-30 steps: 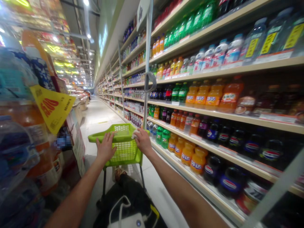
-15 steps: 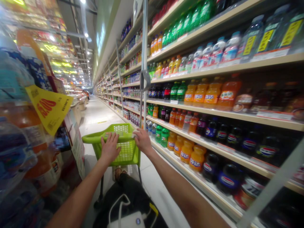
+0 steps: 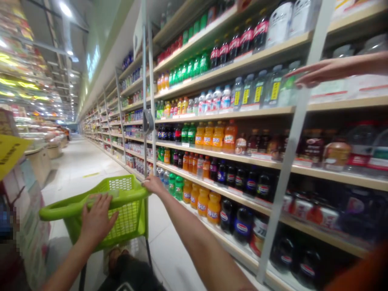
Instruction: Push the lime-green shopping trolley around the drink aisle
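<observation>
A lime-green plastic shopping cart (image 3: 133, 218) with a perforated basket stands in front of me at the lower left. My left hand (image 3: 98, 214) lies over the middle of its handle, fingers on top and thumb out on the near side. At the right corner of the handle, my right hand (image 3: 154, 184) is closed around the rim, its fingertips partly hidden. Something pale and see-through (image 3: 113, 193) shows behind my left fingers, too unclear to name.
Tall drink shelves (image 3: 224, 151) run along the right side. Another person's hand (image 3: 318, 74) reaches toward the bottles from the right. A grey upright post (image 3: 287, 161) divides the shelving. At left hangs a yellow price sign (image 3: 12, 155); the tiled aisle (image 3: 81, 161) stretches ahead.
My view has swung right, so the cart and both hands appear farther left and lower. Another person's hand has come into view at the right. Both my hands remain on the cart.
</observation>
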The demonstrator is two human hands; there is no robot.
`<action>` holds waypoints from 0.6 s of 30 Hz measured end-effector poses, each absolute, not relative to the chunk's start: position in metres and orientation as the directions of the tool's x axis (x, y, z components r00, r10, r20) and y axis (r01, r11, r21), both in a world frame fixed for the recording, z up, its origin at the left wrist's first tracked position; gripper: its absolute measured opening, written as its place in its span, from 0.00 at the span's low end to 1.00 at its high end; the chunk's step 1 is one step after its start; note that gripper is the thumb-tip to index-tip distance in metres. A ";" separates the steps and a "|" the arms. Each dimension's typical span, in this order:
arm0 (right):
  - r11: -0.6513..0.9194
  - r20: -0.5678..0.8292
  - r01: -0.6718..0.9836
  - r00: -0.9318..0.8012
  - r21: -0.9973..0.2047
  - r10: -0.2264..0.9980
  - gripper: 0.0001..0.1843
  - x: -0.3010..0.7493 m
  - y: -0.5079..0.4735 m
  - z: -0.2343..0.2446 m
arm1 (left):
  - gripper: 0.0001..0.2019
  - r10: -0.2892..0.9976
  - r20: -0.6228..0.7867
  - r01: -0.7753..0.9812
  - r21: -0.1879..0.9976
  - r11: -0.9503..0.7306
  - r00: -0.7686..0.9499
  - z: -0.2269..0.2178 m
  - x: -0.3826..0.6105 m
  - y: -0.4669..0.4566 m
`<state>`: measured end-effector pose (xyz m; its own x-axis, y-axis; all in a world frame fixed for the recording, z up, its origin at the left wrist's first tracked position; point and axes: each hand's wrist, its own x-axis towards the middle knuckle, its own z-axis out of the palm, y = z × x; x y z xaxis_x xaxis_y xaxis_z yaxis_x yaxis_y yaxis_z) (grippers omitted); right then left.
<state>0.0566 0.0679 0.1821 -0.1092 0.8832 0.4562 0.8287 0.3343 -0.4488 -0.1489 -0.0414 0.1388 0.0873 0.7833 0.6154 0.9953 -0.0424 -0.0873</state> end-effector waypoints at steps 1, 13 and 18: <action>0.341 0.460 0.832 -0.119 -0.437 0.880 0.11 0.054 0.063 0.183 | 0.25 0.787 0.611 0.996 -0.086 -0.037 0.082 0.138 -0.148 -0.041; 0.586 0.751 0.720 -0.139 -0.371 0.646 0.14 0.057 0.033 0.151 | 0.26 0.805 0.574 0.988 0.122 0.097 -0.150 0.143 -0.197 -0.044; 0.604 0.809 0.701 -0.068 -0.378 0.585 0.15 0.041 0.041 0.133 | 0.24 0.811 0.571 0.992 0.098 0.085 -0.126 0.147 -0.194 -0.054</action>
